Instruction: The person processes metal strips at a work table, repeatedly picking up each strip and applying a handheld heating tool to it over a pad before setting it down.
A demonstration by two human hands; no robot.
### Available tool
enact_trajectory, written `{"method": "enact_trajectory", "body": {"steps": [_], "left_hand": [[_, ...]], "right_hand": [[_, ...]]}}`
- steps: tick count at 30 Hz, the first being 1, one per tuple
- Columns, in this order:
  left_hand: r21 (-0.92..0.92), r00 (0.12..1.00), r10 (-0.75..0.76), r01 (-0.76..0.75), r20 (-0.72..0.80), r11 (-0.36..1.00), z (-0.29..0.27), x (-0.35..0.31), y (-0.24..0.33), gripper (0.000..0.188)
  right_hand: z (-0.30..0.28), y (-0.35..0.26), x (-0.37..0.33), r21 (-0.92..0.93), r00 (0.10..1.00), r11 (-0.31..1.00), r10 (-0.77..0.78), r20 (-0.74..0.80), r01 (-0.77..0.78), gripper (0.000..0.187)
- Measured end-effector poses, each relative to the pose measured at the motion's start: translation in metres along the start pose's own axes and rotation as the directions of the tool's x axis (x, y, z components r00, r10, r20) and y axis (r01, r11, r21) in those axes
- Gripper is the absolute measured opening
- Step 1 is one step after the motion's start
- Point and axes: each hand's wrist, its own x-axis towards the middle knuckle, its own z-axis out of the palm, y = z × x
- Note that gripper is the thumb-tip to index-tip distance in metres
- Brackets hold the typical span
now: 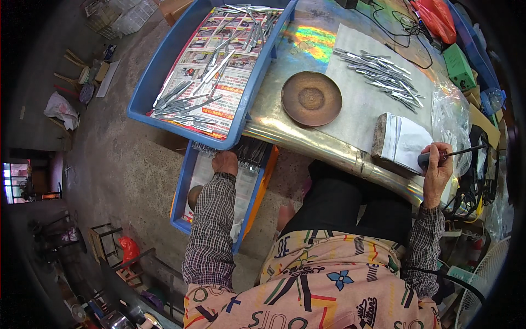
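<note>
My left hand (224, 163) reaches down into a lower blue tray (176, 211), at a heap of thin dark metal pieces (251, 151). Its fingertips are hidden, so whether they grip a piece cannot be told. My right hand (438, 167) is closed around a dark tool (466, 150) with a thin straight shaft pointing right and a thick grey end on the left. That hand rests at the right edge of a block (404, 140) covered with white sheets. On a pale sheet beyond the block lies a pile of slender silvery metal pieces (383, 78).
A round brown wooden dish (311, 98) stands on the shiny table (274, 112). At the left, a large blue tray (233, 143) lined with printed paper holds more metal strips (189, 104). Cables (402, 27), a green box (459, 67) and clear plastic (450, 109) crowd the right side.
</note>
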Motion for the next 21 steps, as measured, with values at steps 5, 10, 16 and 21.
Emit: {"method": "enact_trajectory", "body": {"steps": [5, 10, 16, 21], "left_hand": [[-0.12, 0.992, 0.017, -0.002, 0.127, 0.993, -0.024, -0.002, 0.006, 0.017], [-0.187, 0.998, 0.006, 0.008, 0.07, 0.982, -0.017, -0.013, -0.002, 0.016], [-0.144, 1.0, 0.02, -0.022, -0.016, 0.989, -0.006, -0.026, 0.0, 0.018], [-0.095, 1.0, 0.025, -0.024, 0.004, 0.995, -0.009, -0.027, 0.004, 0.029]], "right_hand": [[0.0, -0.001, -0.001, 0.021, 1.0, 0.999, -0.028, -0.006, 0.029, 0.009], [0.002, -0.005, -0.001, 0.033, 1.0, 0.999, -0.002, -0.008, 0.002, 0.01], [0.005, -0.005, -0.001, 0.037, 0.999, 0.999, -0.03, -0.029, 0.031, 0.01], [0.004, -0.006, -0.001, -0.006, 0.999, 0.999, -0.037, -0.022, 0.037, 0.012]]}}
